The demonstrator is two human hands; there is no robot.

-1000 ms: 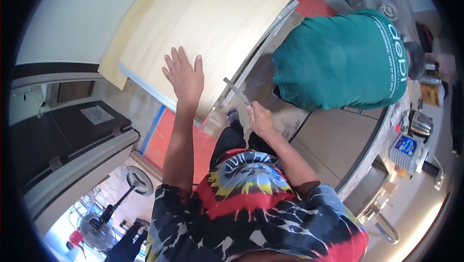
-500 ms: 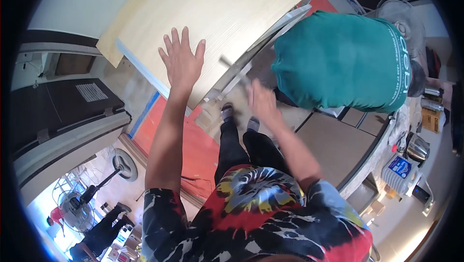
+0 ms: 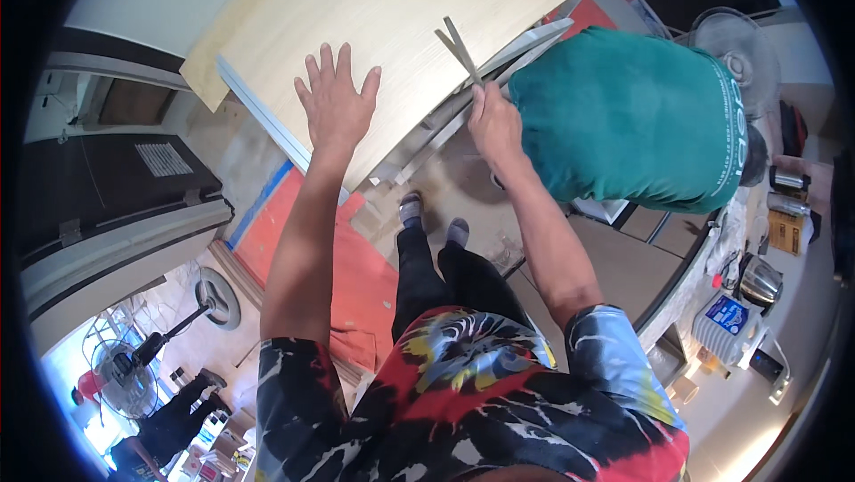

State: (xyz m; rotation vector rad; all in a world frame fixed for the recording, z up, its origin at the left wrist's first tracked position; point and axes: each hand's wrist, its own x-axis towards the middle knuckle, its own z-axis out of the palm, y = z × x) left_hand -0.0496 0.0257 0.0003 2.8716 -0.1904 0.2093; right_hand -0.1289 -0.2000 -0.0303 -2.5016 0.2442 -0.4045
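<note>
My left hand [image 3: 340,110] lies flat on a pale wood-grain panel [image 3: 405,55], fingers spread, holding nothing. Over the panel's right edge, my right hand [image 3: 497,126] is closed around thin, flat greyish-brown strips [image 3: 460,53]. These fan out in a narrow V from my fist, their tips pointing up and left over the panel. Whether they are two separate strips or one forked piece I cannot tell. Grey-blue edging [image 3: 263,117] runs along the panel's left end.
A person in a green shirt [image 3: 623,121] bends down close to my right hand. Red sheeting [image 3: 312,246] covers floor at the left. A counter with a kettle [image 3: 760,279] stands at the right. A pedestal fan [image 3: 129,375] and another person [image 3: 174,420] are behind, lower left.
My right hand has swung up and to the right with the strips, from the gap below the panel to its edge. My left hand stays flat on the panel.
</note>
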